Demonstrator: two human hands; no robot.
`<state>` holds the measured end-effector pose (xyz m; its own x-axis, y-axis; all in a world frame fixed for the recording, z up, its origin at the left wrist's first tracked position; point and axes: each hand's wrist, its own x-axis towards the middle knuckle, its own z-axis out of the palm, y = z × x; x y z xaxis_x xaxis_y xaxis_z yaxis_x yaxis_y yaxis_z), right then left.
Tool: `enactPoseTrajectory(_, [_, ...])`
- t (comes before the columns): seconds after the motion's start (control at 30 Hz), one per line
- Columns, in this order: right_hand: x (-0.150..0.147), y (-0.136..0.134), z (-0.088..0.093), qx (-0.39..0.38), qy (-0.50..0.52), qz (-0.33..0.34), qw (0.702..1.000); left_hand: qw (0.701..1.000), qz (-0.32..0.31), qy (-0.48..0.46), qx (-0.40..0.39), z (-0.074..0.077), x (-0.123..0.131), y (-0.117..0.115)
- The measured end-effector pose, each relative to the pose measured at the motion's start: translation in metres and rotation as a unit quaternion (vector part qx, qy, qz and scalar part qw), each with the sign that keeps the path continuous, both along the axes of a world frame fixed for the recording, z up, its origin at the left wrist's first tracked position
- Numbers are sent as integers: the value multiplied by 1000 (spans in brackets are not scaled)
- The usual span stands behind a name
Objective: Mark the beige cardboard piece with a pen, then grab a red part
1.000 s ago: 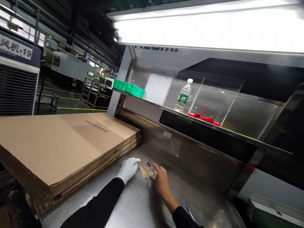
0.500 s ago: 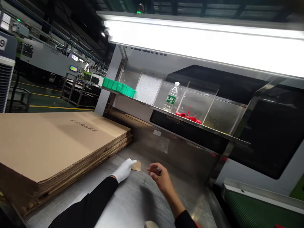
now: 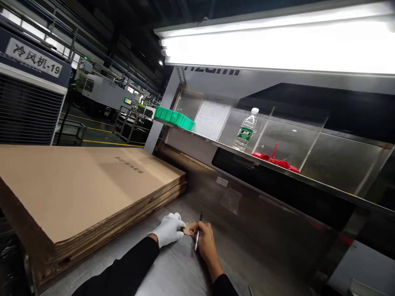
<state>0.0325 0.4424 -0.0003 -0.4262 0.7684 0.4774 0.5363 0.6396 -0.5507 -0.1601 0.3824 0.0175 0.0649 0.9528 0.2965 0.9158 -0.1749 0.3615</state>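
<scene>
A white glove covers my left hand (image 3: 170, 230), whose fingers are closed on the left edge of a small brown cardboard piece (image 3: 189, 227) on the metal table (image 3: 175, 269). My bare right hand (image 3: 206, 241) grips a dark pen with a silvery barrel (image 3: 198, 238), held steeply, and its fingertips meet the right side of the cardboard. Fingers hide part of the piece and the pen's lower tip is hard to make out.
At left lies a tall stack of flat cardboard sheets (image 3: 92, 185). A shelf above the table carries a green tray (image 3: 174, 118), a water bottle (image 3: 246, 130) and red plastic parts (image 3: 276, 161). An air cooler (image 3: 27, 98) stands behind the stack.
My right hand has moved left to the cardboard piece, and the pen now shows plainly in its fingers. The view has swung left. My left hand keeps its hold on the piece.
</scene>
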Motion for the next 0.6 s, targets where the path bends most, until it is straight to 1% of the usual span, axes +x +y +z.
enactPoseTrajectory(0.17, [3,12,-13,5,79,5,997,1000,-13,-6,8,3,2,2])
enactPoseTrajectory(0.27, [2,18,-18,-10,110,25,994,999,-21,-20,15,3,3,8])
enactPoseTrajectory(0.37, [2,18,-16,-19,125,50,991,999,-22,-38,22,0,1,17])
enactPoseTrajectory(0.5, [7,11,-9,-9,108,80,991,998,2,-54,34,-2,0,22])
enactPoseTrajectory(0.53, [8,10,-8,-8,99,86,991,998,-3,-53,36,-2,1,21])
enactPoseTrajectory(0.6, [9,9,-7,-12,85,91,992,998,-32,-44,37,-1,5,17])
